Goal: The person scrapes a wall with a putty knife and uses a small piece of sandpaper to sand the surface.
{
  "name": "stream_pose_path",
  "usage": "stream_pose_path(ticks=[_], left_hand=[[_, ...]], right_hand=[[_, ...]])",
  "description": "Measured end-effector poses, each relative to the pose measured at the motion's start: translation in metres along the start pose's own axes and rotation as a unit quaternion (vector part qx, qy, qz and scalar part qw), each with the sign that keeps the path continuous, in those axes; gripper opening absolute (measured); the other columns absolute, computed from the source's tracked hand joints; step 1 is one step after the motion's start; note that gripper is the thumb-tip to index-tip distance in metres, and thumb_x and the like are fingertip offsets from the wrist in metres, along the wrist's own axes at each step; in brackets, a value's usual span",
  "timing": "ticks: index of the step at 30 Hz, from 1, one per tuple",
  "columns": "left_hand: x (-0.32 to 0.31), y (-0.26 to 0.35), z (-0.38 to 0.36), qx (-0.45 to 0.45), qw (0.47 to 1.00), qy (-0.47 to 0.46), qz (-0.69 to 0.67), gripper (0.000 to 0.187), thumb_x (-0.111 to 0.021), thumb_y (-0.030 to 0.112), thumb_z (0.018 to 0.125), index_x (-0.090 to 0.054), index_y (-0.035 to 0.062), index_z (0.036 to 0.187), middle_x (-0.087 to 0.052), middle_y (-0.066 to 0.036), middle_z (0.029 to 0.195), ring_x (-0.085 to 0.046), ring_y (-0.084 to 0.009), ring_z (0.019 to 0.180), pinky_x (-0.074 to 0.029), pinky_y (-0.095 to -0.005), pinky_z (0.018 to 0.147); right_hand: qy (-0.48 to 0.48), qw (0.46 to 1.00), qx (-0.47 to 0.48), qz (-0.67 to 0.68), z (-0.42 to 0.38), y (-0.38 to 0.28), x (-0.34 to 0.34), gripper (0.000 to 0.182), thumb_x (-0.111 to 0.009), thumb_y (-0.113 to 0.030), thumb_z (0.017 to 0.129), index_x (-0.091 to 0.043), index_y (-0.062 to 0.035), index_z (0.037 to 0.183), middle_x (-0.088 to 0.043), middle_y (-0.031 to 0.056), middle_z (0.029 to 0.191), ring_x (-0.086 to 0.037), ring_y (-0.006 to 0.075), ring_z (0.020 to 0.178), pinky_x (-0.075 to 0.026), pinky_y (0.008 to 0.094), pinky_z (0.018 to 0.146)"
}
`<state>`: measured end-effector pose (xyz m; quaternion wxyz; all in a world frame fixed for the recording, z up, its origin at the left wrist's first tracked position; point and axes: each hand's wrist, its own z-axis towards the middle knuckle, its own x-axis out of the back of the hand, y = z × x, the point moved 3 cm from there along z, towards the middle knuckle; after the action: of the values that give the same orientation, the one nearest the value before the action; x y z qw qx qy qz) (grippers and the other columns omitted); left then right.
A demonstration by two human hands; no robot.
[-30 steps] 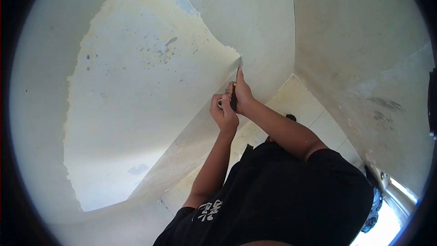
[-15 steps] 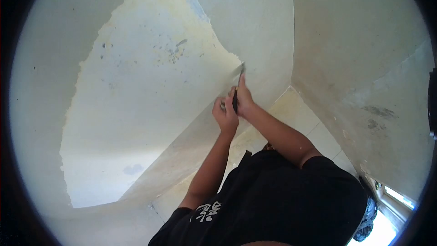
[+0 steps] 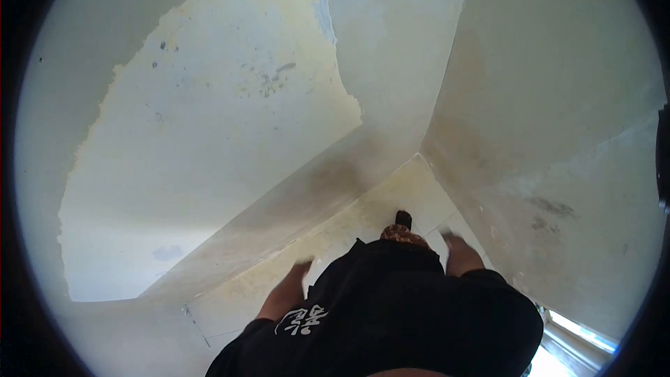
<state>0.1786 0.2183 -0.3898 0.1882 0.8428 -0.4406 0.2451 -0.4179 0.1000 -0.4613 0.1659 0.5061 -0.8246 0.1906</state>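
Both arms hang low beside my black shirt. My left hand is a blur at the end of its forearm, over the floor near the foot of the wall. My right hand is smeared too, on the other side of my body toward the right-hand wall. The fingers of both are unclear, and I cannot tell whether either holds anything. In front stands the wall, with a large paler patch bordered by a ragged edge of greyish coating. Small dark marks dot the patch.
A second wall with dark smudges meets the first at a corner on the right. Below runs a pale tiled floor. My dark-clad foot and patterned trouser leg show ahead of the shirt. Bright light enters at lower right.
Both hands have dropped from the patch's lower right corner to my sides. The dark-handled, flat-bladed tool seen between them earlier is no longer visible. The view has shifted slightly.
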Motion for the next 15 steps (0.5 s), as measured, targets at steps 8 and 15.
stream_pose_path(ticks=[8, 15], left_hand=[[-0.088, -0.125, -0.163, 0.379, 0.876, -0.13, -0.269, 0.036, -0.048, 0.047, 0.093, -0.052, 0.0139, 0.107, -0.053, -0.011, 0.094, -0.051, -0.0261, 0.082, -0.04, -0.0421, 0.073], [-0.043, -0.03, -0.076, 0.227, 0.906, -0.055, -0.354, 0.05, -0.05, 0.058, 0.09, -0.055, 0.0087, 0.081, -0.049, -0.007, 0.067, -0.046, -0.0208, 0.055, -0.037, -0.0392, 0.052]], right_hand=[[-0.059, 0.951, -0.266, 0.144, -0.118, 0.229, -0.075, 0.032, -0.057, -0.029, 0.084, -0.069, -0.0016, 0.094, -0.068, 0.0228, 0.089, -0.067, 0.0362, 0.085, -0.051, 0.0494, 0.075], [-0.007, 0.971, 0.005, 0.239, 0.015, 0.004, 0.046, 0.064, -0.046, -0.061, 0.088, -0.067, -0.0006, 0.091, -0.063, 0.0195, 0.073, -0.062, 0.0357, 0.071, -0.047, 0.0485, 0.072]])
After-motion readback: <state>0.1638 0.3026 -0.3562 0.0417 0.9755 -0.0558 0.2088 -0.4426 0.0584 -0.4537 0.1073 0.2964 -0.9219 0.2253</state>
